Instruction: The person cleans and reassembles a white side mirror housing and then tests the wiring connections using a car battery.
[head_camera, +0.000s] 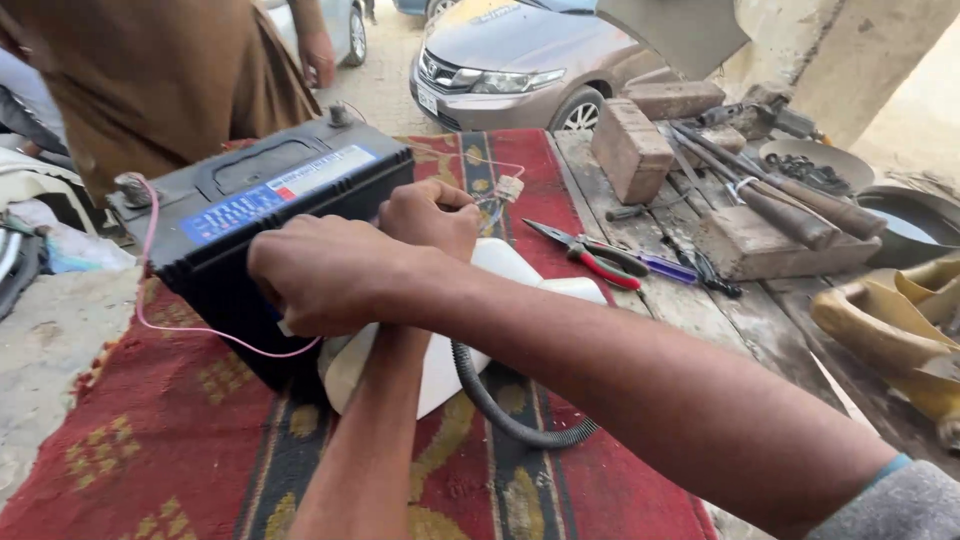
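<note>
Both hands cross at the middle of the frame. Coming in from the lower right, the right hand (325, 272) has its grip curled down over the near edge of a white plastic part (500, 268), and its forearm hides the fingertips, so I cannot tell whether they actually clamp the part or only press on it. Rising from the bottom centre beneath that forearm, the left hand (432, 215) has its grip pinched shut on thin wires (490, 200) that end in a small pale connector (509, 187) just above the knuckles.

That white part lies on a red patterned rug (150, 440) covering the desk, and a black ribbed hose (500, 415) loops out from under it toward the lower centre. Touching the part on its left stands a black car battery (260, 200) with a blue and white label, a thin pink wire (190, 328) trailing from its left terminal down across the rug.

Right of the hands, red-handled pliers (590, 256) lie at the rug's edge. Farther right, on bare planks, sit a brick (630, 150), wooden-handled tools (790, 200) and a metal bowl (810, 160).

At upper left stands a person in brown clothing (160, 80); a brown car (510, 70) is parked at top centre.
</note>
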